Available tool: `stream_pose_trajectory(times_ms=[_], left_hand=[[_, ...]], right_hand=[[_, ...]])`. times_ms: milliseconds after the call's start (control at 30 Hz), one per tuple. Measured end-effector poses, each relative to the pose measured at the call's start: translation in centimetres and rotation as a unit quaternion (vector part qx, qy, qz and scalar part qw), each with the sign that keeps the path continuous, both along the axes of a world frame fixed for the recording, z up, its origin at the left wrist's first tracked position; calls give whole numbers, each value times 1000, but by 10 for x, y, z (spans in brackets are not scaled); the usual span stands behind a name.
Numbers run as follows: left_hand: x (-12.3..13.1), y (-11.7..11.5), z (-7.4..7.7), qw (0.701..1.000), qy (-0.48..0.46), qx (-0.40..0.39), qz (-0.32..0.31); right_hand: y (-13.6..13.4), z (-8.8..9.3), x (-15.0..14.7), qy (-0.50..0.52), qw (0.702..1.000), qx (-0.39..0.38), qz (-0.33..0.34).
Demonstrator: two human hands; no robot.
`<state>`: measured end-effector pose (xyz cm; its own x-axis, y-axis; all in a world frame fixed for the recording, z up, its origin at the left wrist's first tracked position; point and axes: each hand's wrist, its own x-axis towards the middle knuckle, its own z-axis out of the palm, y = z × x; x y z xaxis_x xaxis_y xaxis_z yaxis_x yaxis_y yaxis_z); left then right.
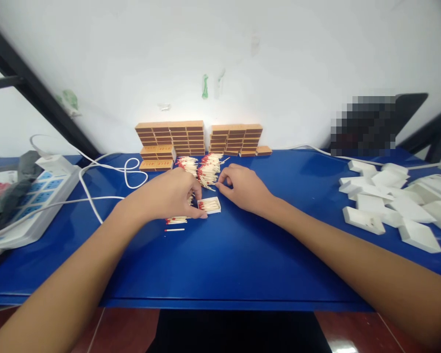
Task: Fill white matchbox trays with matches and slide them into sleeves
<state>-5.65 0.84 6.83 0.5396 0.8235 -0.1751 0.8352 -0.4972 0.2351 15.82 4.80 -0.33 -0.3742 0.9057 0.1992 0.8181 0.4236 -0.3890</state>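
My left hand point(169, 193) rests on the blue table point(224, 255), fingers curled, thumb against a small white matchbox tray point(210, 205) that holds red-tipped matches. A few loose matches point(176, 221) lie under and beside that hand. My right hand point(242, 186) sits just right of the tray, its fingertips pinched at the edge of a pile of loose matches point(204, 169). What the pinch holds is too small to make out.
Two stacks of brown matchboxes point(176, 137) point(237, 138) stand against the white wall. Several white trays point(389, 201) lie scattered at the right. A white power strip point(40, 196) with cables point(110, 171) sits at the left.
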Motion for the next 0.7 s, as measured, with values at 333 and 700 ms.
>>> stream_pose_trajectory(times_ms=[333, 700], left_hand=[[1, -1, 1, 1000, 2, -3, 7], [3, 1, -3, 1000, -8, 17, -1]], right_hand=[[-7, 5, 11, -94, 995, -14, 41], [-21, 16, 20, 15, 991, -46, 123]])
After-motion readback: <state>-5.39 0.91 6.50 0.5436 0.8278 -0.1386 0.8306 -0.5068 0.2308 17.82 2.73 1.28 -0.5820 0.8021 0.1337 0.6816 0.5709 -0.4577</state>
